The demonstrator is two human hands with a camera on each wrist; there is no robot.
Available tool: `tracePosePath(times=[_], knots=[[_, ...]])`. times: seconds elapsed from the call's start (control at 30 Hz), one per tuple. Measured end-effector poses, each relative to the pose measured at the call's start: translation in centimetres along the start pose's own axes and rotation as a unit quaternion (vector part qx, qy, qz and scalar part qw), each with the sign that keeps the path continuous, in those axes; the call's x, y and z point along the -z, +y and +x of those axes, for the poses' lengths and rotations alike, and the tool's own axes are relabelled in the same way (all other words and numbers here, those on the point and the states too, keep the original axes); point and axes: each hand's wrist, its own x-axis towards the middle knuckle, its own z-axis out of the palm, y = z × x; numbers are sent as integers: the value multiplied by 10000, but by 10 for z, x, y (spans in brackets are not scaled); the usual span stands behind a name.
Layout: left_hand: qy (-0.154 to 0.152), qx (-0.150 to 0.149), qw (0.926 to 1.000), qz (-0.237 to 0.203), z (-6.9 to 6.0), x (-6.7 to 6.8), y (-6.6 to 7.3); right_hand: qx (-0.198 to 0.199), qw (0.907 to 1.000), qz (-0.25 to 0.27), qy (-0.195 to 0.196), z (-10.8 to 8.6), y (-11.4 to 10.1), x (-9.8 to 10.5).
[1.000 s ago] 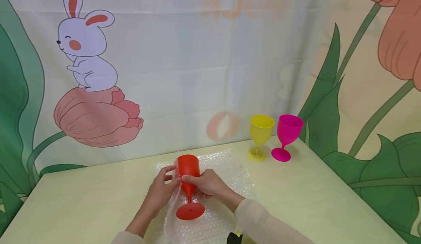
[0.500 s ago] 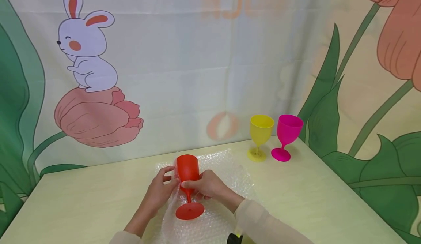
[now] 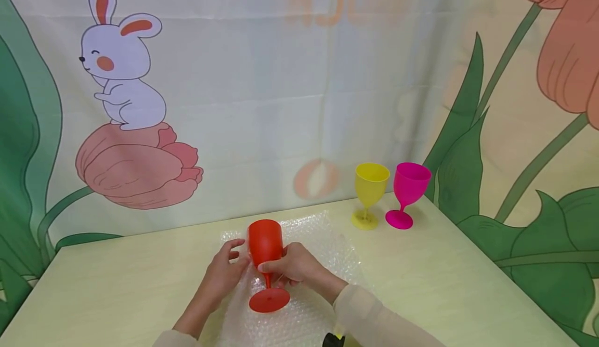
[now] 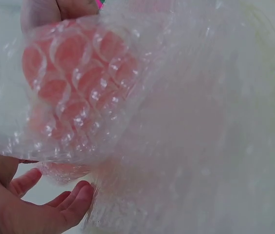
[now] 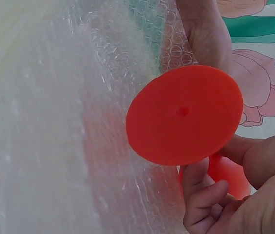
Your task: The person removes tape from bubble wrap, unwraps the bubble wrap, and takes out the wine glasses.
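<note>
In the head view, my right hand (image 3: pixel 295 264) grips a red plastic goblet (image 3: pixel 265 243) low on its bowl, near the stem. The goblet leans away, its round base (image 5: pixel 186 117) facing me in the right wrist view. Under it lies a sheet of bubble wrap (image 3: pixel 299 316). Beside the bowl, my left hand (image 3: pixel 223 270) has its fingers loosely bent and apart. In the left wrist view, my left hand's fingers (image 4: pixel 76 204) touch the edge of a raised flap of bubble wrap (image 4: pixel 79 83), through which the red bowl shows. Where the left thumb tip sits is partly hidden.
A yellow goblet (image 3: pixel 371 185) and a magenta goblet (image 3: pixel 411 184) stand upright at the table's back right. Behind the table (image 3: pixel 126 279) hangs a printed curtain (image 3: pixel 252 102). A small black object (image 3: pixel 333 339) shows at the bottom edge, beside the right sleeve.
My left hand has drifted slightly left, with the wrap's edge drawn away from the bowl's left side. The red goblet has shifted a little left; the right hand has slipped slightly lower on it.
</note>
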Motion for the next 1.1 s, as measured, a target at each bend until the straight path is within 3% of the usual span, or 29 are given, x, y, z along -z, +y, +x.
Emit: tracePosePath(times=[0.27, 0.5, 0.83, 1.1], knots=[[31, 263, 9995, 155, 1, 1, -3, -82, 10000, -8, 8, 0, 0, -1], [27, 226, 9995, 214, 1, 2, -4, -111, 9999, -47, 8, 0, 1, -3], [-233, 605, 9961, 590, 4, 10, -4, -161, 9997, -163, -91, -1, 2, 1], [-348, 674, 9964, 389, 4, 21, -11, -201, 9997, -71, -89, 2, 7, 0]])
